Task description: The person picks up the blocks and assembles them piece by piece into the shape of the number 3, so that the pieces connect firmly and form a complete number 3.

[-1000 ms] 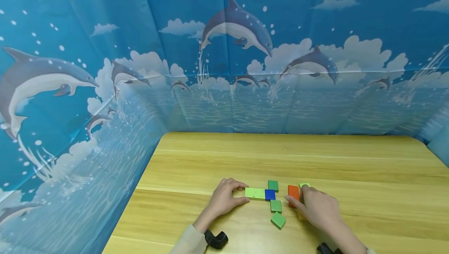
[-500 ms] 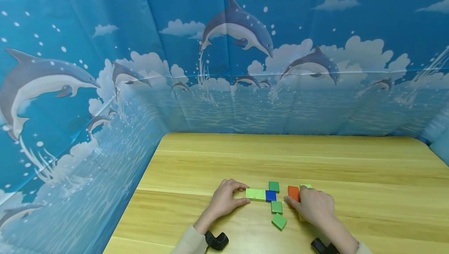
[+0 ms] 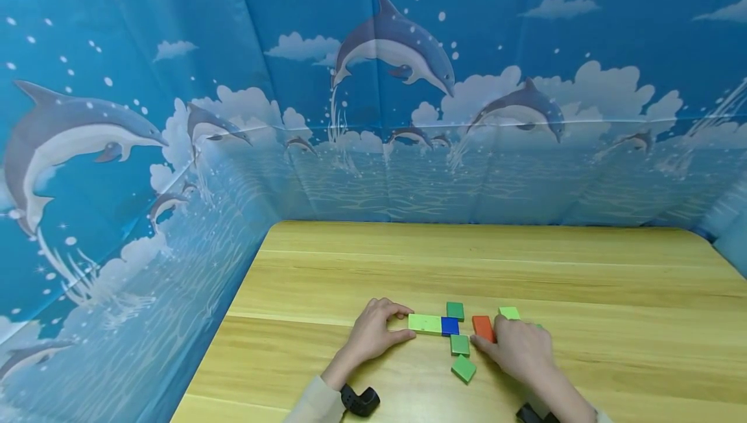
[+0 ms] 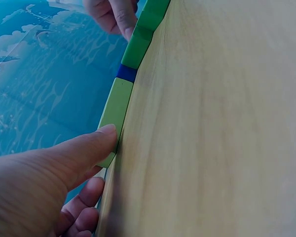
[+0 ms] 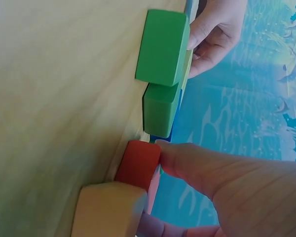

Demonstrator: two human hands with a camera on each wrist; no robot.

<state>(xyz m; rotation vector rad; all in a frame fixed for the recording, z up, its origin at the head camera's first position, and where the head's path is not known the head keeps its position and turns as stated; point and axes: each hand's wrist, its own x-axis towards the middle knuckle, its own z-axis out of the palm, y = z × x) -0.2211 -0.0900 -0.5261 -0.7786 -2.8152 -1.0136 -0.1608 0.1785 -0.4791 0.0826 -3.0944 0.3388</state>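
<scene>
My left hand [image 3: 373,332] pinches the left end of a long light green block [image 3: 425,324] between thumb and fingers. At that block's right end sits a blue block [image 3: 450,326]. Green blocks stand around it: one behind [image 3: 455,311], one in front [image 3: 460,345], and a turned one [image 3: 463,369] nearer to me. My right hand [image 3: 522,348] holds a red block [image 3: 483,328], a small gap right of the blue one. In the right wrist view, the thumb touches the red block [image 5: 139,164], and an orange block [image 5: 108,210] lies against it.
Another light green block [image 3: 509,313] lies behind my right hand, with a bit of green [image 3: 539,327] showing past the knuckles. The wooden table [image 3: 373,261] meets a blue dolphin-print curtain [image 3: 373,170] at its back and left edges.
My right hand has moved the red block slightly left and nearer, away from the light green block behind it, and turned it a little. The left hand has stayed put.
</scene>
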